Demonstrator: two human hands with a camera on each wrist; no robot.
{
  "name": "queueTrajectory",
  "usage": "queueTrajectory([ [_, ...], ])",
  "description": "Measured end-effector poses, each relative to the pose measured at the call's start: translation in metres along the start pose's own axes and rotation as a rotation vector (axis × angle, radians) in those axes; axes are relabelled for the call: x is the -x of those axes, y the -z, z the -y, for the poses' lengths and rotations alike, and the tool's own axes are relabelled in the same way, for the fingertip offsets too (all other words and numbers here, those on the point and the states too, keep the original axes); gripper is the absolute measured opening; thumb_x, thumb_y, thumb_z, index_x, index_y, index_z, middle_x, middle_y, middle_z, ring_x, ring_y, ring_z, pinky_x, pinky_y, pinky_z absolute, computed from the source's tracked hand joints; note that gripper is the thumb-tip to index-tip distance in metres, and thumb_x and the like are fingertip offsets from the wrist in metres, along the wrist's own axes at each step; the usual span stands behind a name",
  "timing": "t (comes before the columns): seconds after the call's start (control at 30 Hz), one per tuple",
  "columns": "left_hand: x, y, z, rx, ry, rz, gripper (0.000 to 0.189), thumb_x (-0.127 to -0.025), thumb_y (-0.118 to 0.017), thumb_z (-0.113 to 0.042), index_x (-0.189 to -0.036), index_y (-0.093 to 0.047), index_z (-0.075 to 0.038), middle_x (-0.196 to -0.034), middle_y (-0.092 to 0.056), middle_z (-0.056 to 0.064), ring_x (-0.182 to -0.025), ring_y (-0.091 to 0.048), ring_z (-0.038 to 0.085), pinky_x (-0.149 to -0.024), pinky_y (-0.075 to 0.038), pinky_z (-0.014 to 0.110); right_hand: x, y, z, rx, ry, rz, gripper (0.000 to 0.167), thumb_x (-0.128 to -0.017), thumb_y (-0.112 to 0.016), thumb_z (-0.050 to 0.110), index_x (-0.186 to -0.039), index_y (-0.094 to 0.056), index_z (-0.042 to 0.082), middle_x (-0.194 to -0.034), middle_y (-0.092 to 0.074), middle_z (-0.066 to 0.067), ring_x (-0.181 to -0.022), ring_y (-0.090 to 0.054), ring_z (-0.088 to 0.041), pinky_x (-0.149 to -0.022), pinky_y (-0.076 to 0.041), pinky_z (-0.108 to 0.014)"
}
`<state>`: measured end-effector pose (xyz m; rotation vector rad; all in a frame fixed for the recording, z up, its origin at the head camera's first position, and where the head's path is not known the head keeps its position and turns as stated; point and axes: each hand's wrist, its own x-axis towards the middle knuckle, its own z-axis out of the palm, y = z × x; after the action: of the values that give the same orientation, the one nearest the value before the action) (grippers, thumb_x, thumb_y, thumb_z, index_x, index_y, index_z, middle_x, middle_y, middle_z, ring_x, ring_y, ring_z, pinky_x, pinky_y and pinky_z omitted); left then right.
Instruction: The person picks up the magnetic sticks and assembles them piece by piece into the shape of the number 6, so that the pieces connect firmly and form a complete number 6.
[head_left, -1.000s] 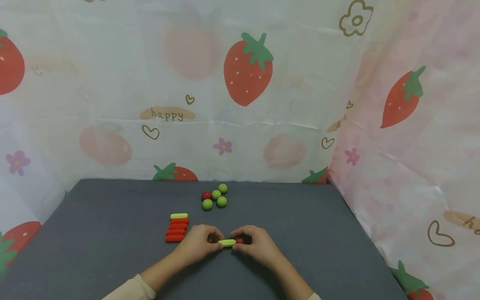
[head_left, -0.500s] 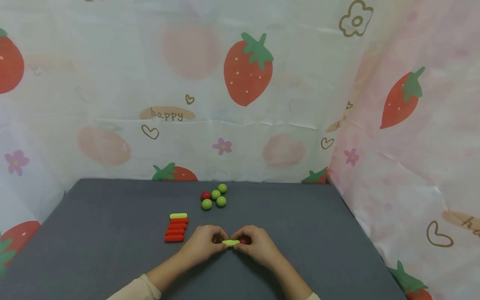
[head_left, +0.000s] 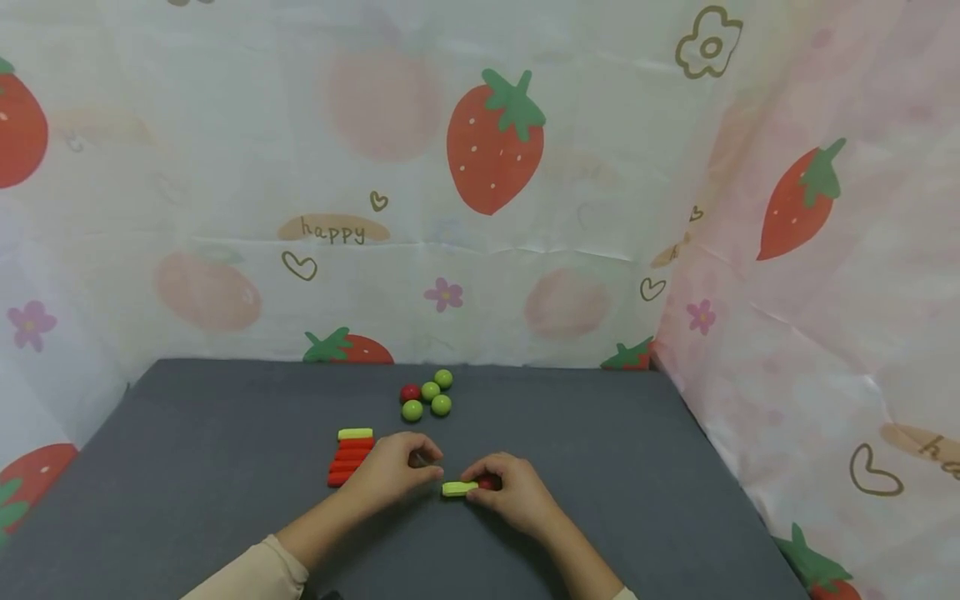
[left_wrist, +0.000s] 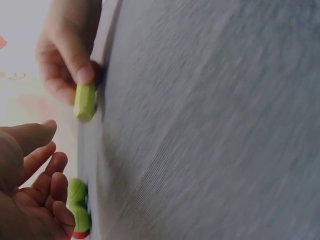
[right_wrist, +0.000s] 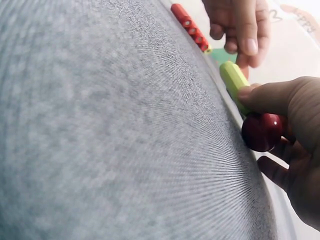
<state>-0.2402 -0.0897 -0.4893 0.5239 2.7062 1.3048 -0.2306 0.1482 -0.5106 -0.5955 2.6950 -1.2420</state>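
Contact between the right hand point(head_left: 510, 492) and a yellow-green stick point(head_left: 456, 489) is recorded: the stick is pinched between thumb and fingertips, near the front middle of the tabletop point(head_left: 600, 467). The left hand point(head_left: 393, 467) is seen just beside, its fingers loosely bent and parted, with nothing held.

By the right wrist view, a dark red ball point(right_wrist: 262, 132) is fully exposed at the stick's end nearest the right palm; from the head, it is largely covered by the fingers. Pale round spots on the ends of the red sticks point(right_wrist: 190, 25) are likewise shown only there. By the head view alone, the loose group of four green balls point(head_left: 441, 406) and one red ball point(head_left: 410, 393) is shown whole, towards the back.

The tabletop is dark grey, and a woven grain is revealed at close range. It is bordered by pale cloth point(head_left: 600, 150) printed with strawberries, flowers, hearts and the word "happy".

The row of red sticks, topped by another yellow-green stick point(head_left: 355, 434), is partly covered by the left hand. The right sleeve point(head_left: 626, 594) is cut off by the frame. Whether the pinched stick is touching the tabletop cannot be determined.
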Motion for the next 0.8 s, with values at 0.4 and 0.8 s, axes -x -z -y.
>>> queueTrajectory([
  [0.4, -0.023, 0.037, 0.002, -0.067, 0.077, -0.172, 0.028, -0.085, -0.077, -0.032, -0.109, -0.068, -0.022, -0.106, -0.068, -0.002, -0.088, -0.056, 0.014, -0.075, -0.047, 0.032, 0.000, 0.000, -0.003, -0.012, -0.001, -0.012, 0.018, -0.081, -0.080, 0.026, -0.096, -0.074, 0.033, -0.095, -0.065, 0.010, -0.080, -0.056, -0.007, -0.069, -0.047, -0.022],
  [0.8, -0.048, 0.051, 0.032, -0.100, 0.157, -0.200, 0.039, -0.085, -0.076, -0.034, -0.118, -0.066, -0.017, -0.120, -0.065, 0.007, -0.105, -0.056, 0.025, -0.086, -0.046, 0.044, 0.000, -0.001, -0.005, -0.027, 0.007, -0.011, 0.018, -0.080, -0.080, 0.027, -0.096, -0.074, 0.033, -0.096, -0.064, 0.010, -0.080, -0.055, -0.007, -0.070, -0.047, -0.021],
])
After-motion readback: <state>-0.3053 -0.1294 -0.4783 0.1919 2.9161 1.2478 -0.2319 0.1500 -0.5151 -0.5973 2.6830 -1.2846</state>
